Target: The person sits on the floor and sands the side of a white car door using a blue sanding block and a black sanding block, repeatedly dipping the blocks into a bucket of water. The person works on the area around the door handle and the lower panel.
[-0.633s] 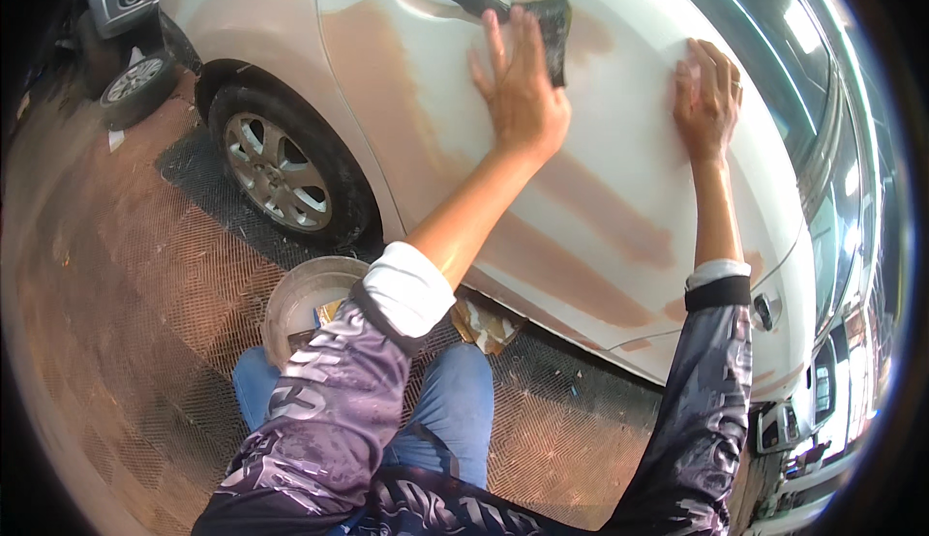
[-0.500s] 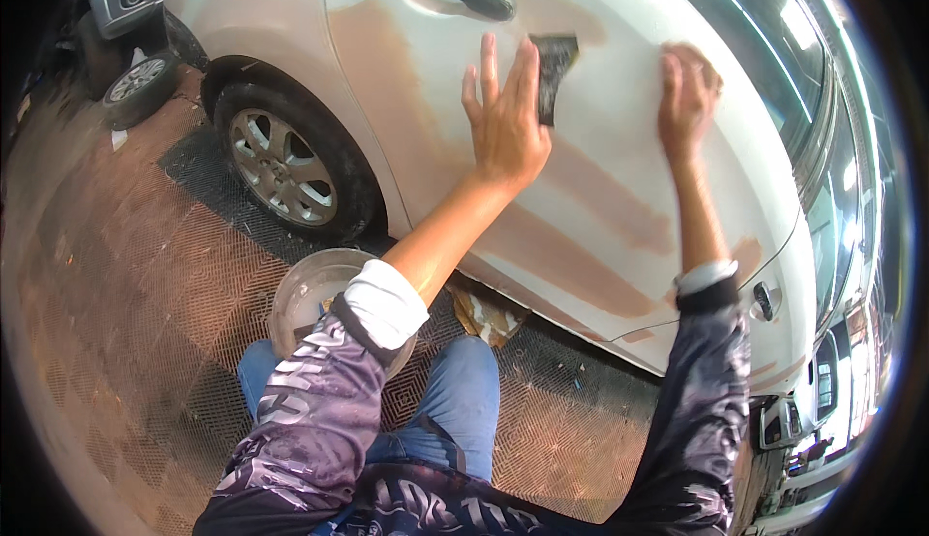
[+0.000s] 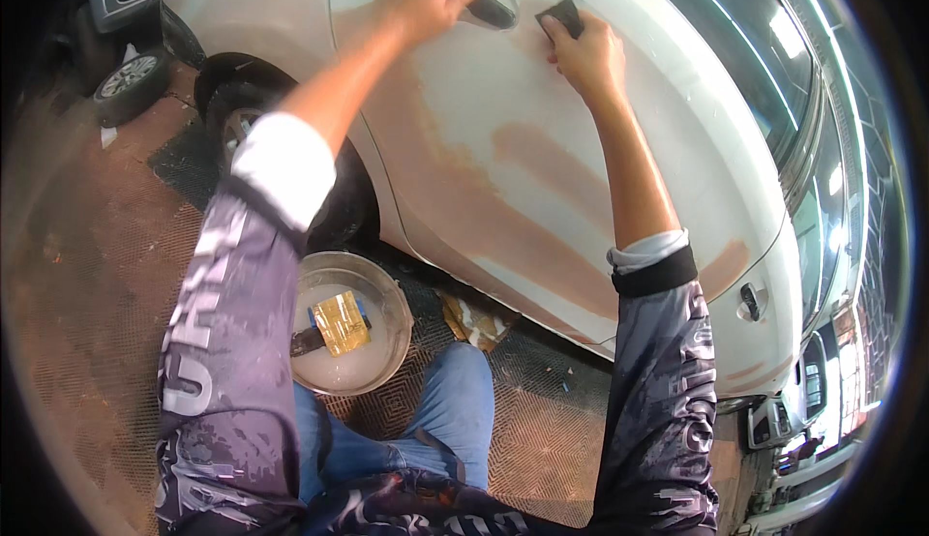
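Observation:
My right hand (image 3: 592, 57) grips a dark, worn piece of sandpaper (image 3: 561, 19) against the upper part of a white car door (image 3: 571, 130). The thumb lies on the near side of the sheet and the fingers are bent behind it. Up and to the left, my left hand (image 3: 416, 2) rests over the black door handle (image 3: 492, 9), holding nothing that shows. Its thumb stands apart from the fingers, whose tips reach the picture's top edge. Dull brownish patches (image 3: 552, 154) spread across the door's pale surface.
Between my knees and the rear wheel (image 3: 240, 128) stands a bucket (image 3: 402, 318) of cloudy water. A yellowish packet (image 3: 342, 323) and dark pieces lie in it. Crumpled paper (image 3: 474, 321) lies below the door sill. A loose wheel (image 3: 131, 86) lies at the far left.
The sandpaper, by my left hand's fingers before, is now in my right hand. My left hand has moved up and left to the door handle; the right moved left. The bucket is less covered.

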Motion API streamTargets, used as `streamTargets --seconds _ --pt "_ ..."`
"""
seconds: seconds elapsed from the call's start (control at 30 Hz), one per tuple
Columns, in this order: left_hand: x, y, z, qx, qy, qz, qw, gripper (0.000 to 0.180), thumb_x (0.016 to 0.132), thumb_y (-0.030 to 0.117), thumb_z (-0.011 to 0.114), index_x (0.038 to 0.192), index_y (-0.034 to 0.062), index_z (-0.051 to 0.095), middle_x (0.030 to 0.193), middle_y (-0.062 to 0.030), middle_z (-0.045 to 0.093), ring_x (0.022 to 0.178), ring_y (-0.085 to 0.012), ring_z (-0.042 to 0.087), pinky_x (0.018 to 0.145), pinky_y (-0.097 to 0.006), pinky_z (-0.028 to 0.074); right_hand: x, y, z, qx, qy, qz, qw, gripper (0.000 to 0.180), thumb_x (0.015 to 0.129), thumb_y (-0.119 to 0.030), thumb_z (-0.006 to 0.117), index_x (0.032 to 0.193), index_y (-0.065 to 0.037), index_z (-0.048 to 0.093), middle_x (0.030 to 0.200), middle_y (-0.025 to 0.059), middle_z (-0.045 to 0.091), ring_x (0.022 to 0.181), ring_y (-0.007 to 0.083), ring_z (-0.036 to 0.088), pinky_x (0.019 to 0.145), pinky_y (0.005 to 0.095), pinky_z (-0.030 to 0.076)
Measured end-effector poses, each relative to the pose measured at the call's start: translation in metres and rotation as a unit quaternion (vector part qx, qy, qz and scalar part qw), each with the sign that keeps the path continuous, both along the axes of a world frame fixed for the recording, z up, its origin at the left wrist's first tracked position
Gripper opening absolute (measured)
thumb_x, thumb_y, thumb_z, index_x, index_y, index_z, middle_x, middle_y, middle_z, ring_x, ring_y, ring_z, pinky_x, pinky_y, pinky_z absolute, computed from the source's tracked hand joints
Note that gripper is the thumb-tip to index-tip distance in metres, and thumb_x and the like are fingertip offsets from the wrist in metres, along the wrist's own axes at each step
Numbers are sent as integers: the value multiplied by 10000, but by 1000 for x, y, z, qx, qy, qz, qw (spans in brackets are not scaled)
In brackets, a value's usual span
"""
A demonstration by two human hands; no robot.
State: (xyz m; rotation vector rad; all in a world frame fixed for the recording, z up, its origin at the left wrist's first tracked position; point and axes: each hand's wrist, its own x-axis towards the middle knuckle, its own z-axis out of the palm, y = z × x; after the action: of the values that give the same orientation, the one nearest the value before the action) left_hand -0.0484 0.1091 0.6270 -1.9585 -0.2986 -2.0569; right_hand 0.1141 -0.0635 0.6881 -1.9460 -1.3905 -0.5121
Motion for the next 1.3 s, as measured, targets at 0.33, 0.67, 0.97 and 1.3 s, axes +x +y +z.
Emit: streamTargets --seconds 0.33,0.67,0.97,1.3 --pt "26 56 -11 76 30 -18 997 355 976 401 645 854 72 593 961 -134 620 982 -358 578 916 -489 460 -10 22 -8 5 -199 -137 970 423 931 -485 699 1051 -80 723 922 104 750 911 299 728 780 449 546" --pt "27 61 -9 21 69 -28 997 412 1009 436 591 978 31 656 1082 -165 658 1110 -367 576 1044 -480 424 -22 36 -12 6 -323 -187 928 326 929 -390 710 954 -65 699 862 112 745 838 329 732 732 462 548" --pt "27 64 -11 -6 99 -36 994 465 1011 472 578 1036 15 662 1152 -179 659 1174 -369 559 1074 -489 411 -9 38 -6 53 -345 -110 931 245 897 -326 731 945 -86 723 838 98 748 823 323 726 728 472 541" --pt "21 60 -9 -3 81 -53 995 467 1007 487 585 1028 26 657 1146 -177 658 1183 -385 557 1084 -512 404 0 36 -14 77 -348 -66 932 221 873 -309 745 918 -94 715 827 83 748 795 317 720 681 449 528"
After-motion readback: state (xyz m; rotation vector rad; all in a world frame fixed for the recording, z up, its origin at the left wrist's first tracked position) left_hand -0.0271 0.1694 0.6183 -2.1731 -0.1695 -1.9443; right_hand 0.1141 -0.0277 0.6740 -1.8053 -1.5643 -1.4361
